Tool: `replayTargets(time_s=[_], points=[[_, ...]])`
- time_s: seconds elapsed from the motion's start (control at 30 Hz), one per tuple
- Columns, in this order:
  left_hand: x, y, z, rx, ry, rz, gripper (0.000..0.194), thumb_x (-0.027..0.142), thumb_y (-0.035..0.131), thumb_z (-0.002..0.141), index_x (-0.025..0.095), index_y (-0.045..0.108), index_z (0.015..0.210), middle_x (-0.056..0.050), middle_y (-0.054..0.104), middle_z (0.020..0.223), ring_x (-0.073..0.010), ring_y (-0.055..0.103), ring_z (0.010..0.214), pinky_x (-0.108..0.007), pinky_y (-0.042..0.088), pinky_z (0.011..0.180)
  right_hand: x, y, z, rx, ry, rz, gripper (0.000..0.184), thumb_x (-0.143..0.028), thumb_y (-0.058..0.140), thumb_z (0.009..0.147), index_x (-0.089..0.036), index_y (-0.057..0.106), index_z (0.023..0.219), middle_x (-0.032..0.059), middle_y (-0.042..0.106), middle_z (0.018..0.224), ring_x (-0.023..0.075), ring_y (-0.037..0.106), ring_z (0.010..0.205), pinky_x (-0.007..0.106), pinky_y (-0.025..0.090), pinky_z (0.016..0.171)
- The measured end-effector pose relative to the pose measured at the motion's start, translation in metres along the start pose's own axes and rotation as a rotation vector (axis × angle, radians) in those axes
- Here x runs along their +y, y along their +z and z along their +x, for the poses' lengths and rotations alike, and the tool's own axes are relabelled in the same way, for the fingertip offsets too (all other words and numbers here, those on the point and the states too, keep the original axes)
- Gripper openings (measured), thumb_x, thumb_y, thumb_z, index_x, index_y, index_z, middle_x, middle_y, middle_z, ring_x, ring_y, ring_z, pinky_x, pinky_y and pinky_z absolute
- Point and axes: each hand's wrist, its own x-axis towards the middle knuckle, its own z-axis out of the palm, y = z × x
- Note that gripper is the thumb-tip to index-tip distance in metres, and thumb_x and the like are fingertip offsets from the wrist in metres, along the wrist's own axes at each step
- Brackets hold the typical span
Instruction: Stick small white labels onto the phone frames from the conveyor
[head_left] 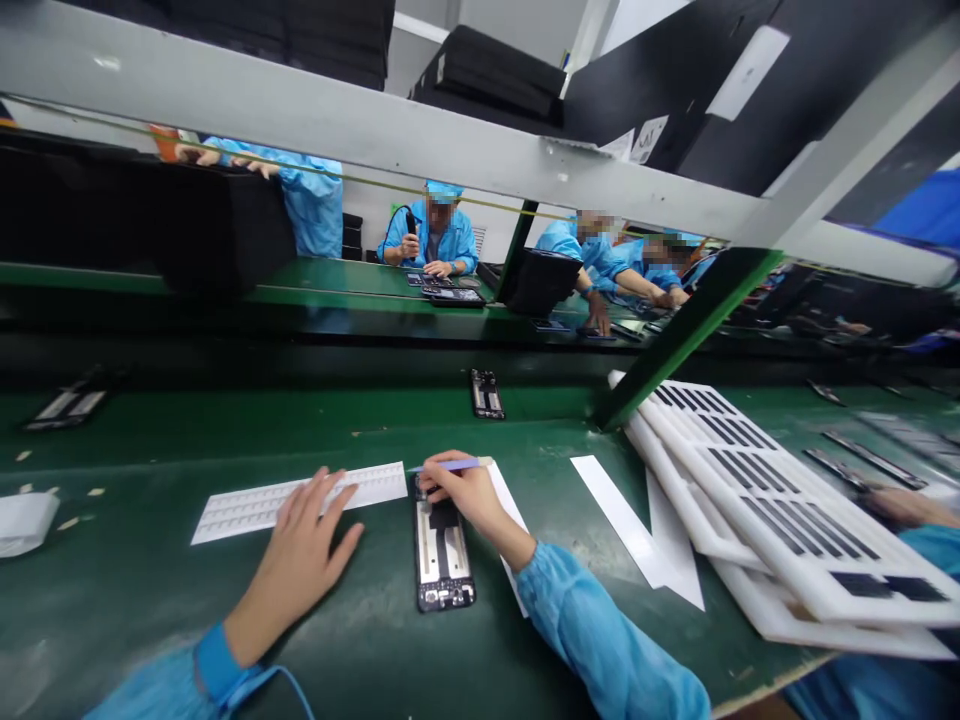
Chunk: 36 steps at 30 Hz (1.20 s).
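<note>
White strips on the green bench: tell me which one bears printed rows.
The strip partly under the left hand; it shows rows of small marks, while the other strips look blank.

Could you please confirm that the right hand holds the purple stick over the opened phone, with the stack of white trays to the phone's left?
Not quite: the stack of white trays is to the right of the opened phone, as the head view shows. The right hand does hold the purple stick over it.
</note>
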Motion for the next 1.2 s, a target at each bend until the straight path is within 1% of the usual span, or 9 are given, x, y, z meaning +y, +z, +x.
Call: replayTargets(time_s=[0.1,0.2,0.3,0.37,0.5,0.63,0.8,1.0,1.2], points=[[-0.026,-0.002,-0.019,-0.057,-0.051,0.100,0.053,0.052,0.045,0.093,0.024,0.052,0.137,-0.010,0.042,0.149,-0.0365,0.033,0.139,-0.056,0.032,0.108,0.007,0.027,0.007,-0.068,0.035,-0.048,0.045,-0.050,0.081,0.068,-0.010,0.067,0.084,0.0095,0.070,0.073,0.0186,0.069,0.065,0.020,0.056,0.051],[-0.026,-0.003,-0.025,-0.141,-0.064,0.112,0.070,0.063,0.046,0.089,0.028,0.036,0.149,-0.007,0.034,0.154,-0.0366,0.034,0.138,-0.055,0.037,0.104,0.016,0.058,0.015,-0.128,0.055,-0.067,0.037,-0.044,0.078,0.072,-0.011,0.067,0.082,0.0082,0.070,0.073,0.0178,0.069,0.063,0.020,0.056,0.051],[-0.019,-0.005,-0.020,-0.100,-0.168,0.046,0.076,0.060,0.038,0.093,0.017,0.022,0.154,-0.012,0.020,0.159,-0.0338,0.029,0.142,-0.049,0.039,0.105,0.024,0.084,0.021,-0.148,0.082,-0.081,0.026,-0.035,0.074,0.076,-0.011,0.066,0.080,0.0065,0.070,0.069,0.0165,0.068,0.059,0.019,0.055,0.049],[-0.021,-0.009,-0.015,-0.028,-0.245,0.036,0.071,0.054,0.033,0.096,0.011,0.025,0.152,-0.016,0.020,0.158,-0.0329,0.023,0.145,-0.049,0.036,0.108,0.029,0.094,0.024,-0.121,0.089,-0.087,0.019,-0.029,0.071,0.078,-0.011,0.066,0.080,0.0055,0.069,0.068,0.0170,0.068,0.059,0.019,0.054,0.047],[-0.036,-0.015,-0.014,-0.026,-0.211,0.109,0.057,0.049,0.036,0.095,0.021,0.044,0.144,-0.010,0.032,0.155,-0.0354,0.023,0.144,-0.059,0.025,0.112,0.039,0.095,0.029,-0.141,0.084,-0.132,0.011,-0.023,0.068,0.078,-0.013,0.066,0.078,0.0043,0.069,0.067,0.0175,0.068,0.059,0.020,0.054,0.048],[-0.043,-0.009,-0.019,-0.163,-0.103,0.066,0.049,0.048,0.040,0.095,0.032,0.050,0.140,-0.003,0.040,0.151,-0.0314,0.033,0.141,-0.054,0.031,0.112,0.048,0.090,0.030,-0.187,0.051,-0.186,0.008,-0.020,0.065,0.077,-0.013,0.067,0.074,0.0033,0.068,0.064,0.0161,0.067,0.057,0.020,0.053,0.052],[-0.041,-0.006,-0.021,-0.210,-0.118,0.055,0.050,0.049,0.041,0.095,0.033,0.049,0.141,-0.002,0.039,0.152,-0.0303,0.036,0.140,-0.052,0.032,0.112,0.054,0.088,0.031,-0.214,0.013,-0.215,0.010,-0.024,0.066,0.077,-0.014,0.068,0.077,0.0026,0.069,0.066,0.0168,0.067,0.059,0.021,0.053,0.055],[-0.041,-0.007,-0.021,-0.206,-0.120,0.046,0.049,0.048,0.041,0.096,0.033,0.048,0.142,-0.002,0.037,0.152,-0.0307,0.034,0.140,-0.053,0.030,0.113,0.053,0.088,0.031,-0.266,-0.072,-0.252,0.013,-0.026,0.065,0.079,-0.014,0.070,0.078,0.0014,0.068,0.067,0.0152,0.064,0.058,0.021,0.050,0.055],[-0.042,-0.006,-0.020,-0.182,-0.120,0.020,0.048,0.046,0.045,0.094,0.033,0.050,0.140,-0.002,0.039,0.152,-0.0314,0.036,0.139,-0.054,0.029,0.113,0.050,0.089,0.030,-0.276,-0.065,-0.265,0.013,-0.027,0.064,0.080,-0.016,0.070,0.077,0.0009,0.068,0.068,0.0157,0.065,0.060,0.021,0.050,0.056]])
